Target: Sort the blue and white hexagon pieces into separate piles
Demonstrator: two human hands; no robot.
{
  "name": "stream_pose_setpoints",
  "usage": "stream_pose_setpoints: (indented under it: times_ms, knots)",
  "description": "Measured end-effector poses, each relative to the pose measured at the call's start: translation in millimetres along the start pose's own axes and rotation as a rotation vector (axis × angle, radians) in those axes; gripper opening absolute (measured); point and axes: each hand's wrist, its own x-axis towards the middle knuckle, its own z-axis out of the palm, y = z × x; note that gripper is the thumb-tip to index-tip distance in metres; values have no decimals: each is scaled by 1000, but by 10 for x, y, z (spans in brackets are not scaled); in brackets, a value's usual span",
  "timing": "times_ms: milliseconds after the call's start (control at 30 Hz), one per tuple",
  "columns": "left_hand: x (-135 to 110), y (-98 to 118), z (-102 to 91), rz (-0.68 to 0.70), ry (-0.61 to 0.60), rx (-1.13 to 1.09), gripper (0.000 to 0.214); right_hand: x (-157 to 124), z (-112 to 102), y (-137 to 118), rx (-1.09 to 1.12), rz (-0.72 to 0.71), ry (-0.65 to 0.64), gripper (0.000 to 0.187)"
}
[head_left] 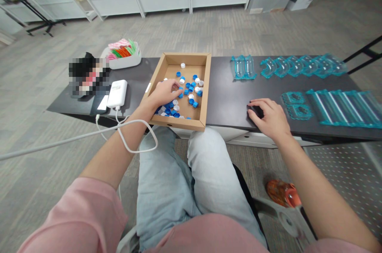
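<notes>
My left hand (166, 91) reaches over the left wall of a shallow cardboard tray (208, 85). Its thumb and forefinger close around a small blue hexagonal piece (180, 90). Loose blue pieces (195, 104) and white pieces (183, 65) lie scattered in the tray, thickest in the near left corner. Out on the dark tabletop, right of the tray, my right hand (270, 119) curls its fingers over a small black thing (257, 112). The hand hides most of it, so its kind does not show.
Clear teal plastic parts stand in a back row (304, 65) and a front row (343, 107) at right, with another pair (243, 67) behind the tray. At left are a white power bank (117, 93) with a cable (89, 137) crossing my left forearm, and a white basket (127, 61).
</notes>
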Motion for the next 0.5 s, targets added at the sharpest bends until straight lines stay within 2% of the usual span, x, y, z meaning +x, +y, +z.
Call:
stream_pose_setpoints:
  times_ms: [100, 200, 500]
  knots:
    - [-42, 2, -76, 4, 52, -123, 31, 4, -2, -9, 4, 0, -1, 29]
    - [-88, -42, -149, 67, 16, -201, 33, 4, 3, -11, 10, 2, -1, 28]
    - [-142, -49, -147, 167, -65, -145, 29, 3, -5, -14, 2, 20, -14, 28]
